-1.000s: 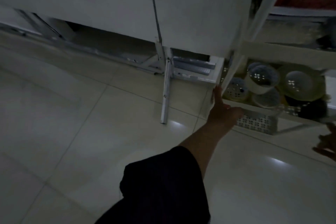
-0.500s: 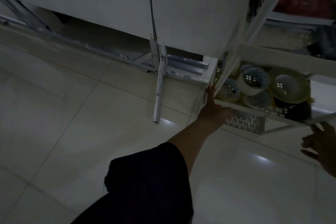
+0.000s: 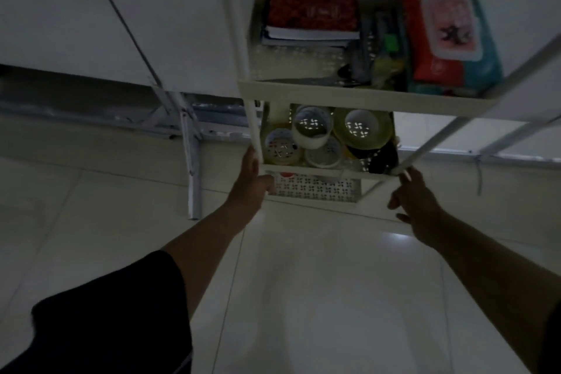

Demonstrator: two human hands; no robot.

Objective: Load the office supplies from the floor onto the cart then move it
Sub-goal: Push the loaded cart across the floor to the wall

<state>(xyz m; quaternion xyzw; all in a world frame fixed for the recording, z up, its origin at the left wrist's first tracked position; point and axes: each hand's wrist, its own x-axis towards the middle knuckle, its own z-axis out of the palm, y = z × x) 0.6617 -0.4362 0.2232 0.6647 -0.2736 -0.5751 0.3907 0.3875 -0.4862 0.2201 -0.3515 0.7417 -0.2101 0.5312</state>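
A white tiered cart [image 3: 349, 97] stands in front of me on the tiled floor. Its upper tray holds a red notebook [image 3: 312, 14], pens and a red-and-blue wipes pack [image 3: 446, 36]. Several tape rolls [image 3: 312, 127] fill the tray below, and a perforated bottom tray [image 3: 315, 188] shows under that. My left hand [image 3: 252, 179] grips the near left corner of the tape tray, fingers up along the post and thumb round the front rim. My right hand [image 3: 416, 200] touches the near right corner with its fingertips, not closed round it.
White panels [image 3: 136, 9] stand behind and left of the cart, with a metal leg [image 3: 192, 173] reaching out over the floor at the left. Pale glossy floor tiles [image 3: 318, 297] stretch toward me. A thin cable [image 3: 479, 173] hangs at the right.
The view has swung right and up, bringing the whole cart into sight. My right hand has come in from the right edge to the cart's right corner. My left hand keeps its grip.
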